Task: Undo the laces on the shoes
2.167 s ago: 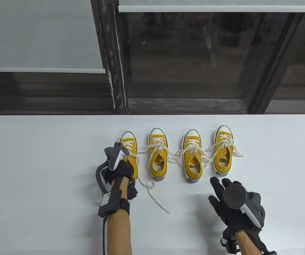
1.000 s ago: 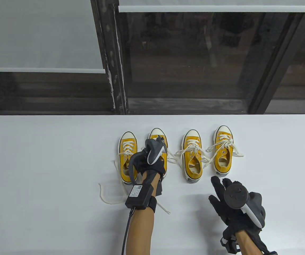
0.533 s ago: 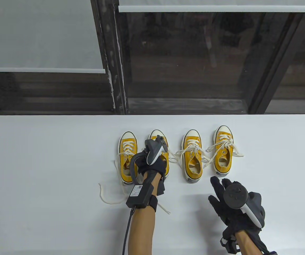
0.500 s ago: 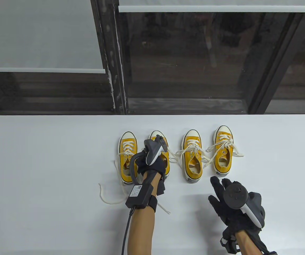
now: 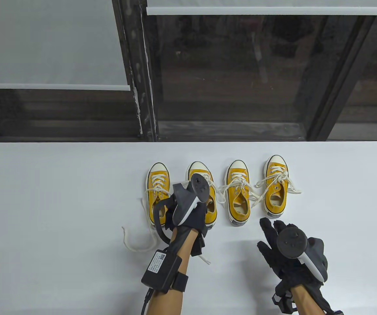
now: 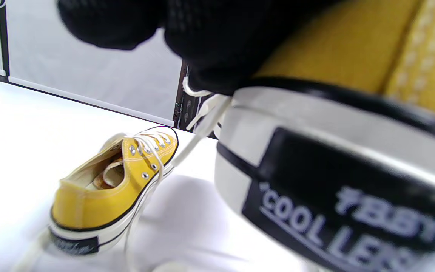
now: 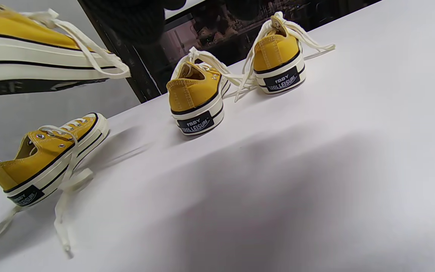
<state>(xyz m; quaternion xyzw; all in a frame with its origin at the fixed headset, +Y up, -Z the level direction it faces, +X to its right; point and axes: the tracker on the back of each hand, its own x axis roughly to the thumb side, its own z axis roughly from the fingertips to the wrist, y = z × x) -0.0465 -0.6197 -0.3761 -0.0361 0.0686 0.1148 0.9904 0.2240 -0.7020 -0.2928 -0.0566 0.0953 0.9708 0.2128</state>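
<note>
White table (image 5: 60, 203), dark window frames (image 5: 136, 65) behind, left fingers (image 6: 217, 45) gripping lifted shoe (image 5: 205, 183), right fingers (image 5: 269, 234) spread.

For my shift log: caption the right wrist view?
Second yellow shoe lifted off the white table; three more sit there, one with laces loose.

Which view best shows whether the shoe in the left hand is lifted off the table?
The right wrist view: the second shoe hangs above the table, its sole clear. The table view shows the left hand covering its heel, height unclear. The left wrist view shows only a blurred close-up heel.
</note>
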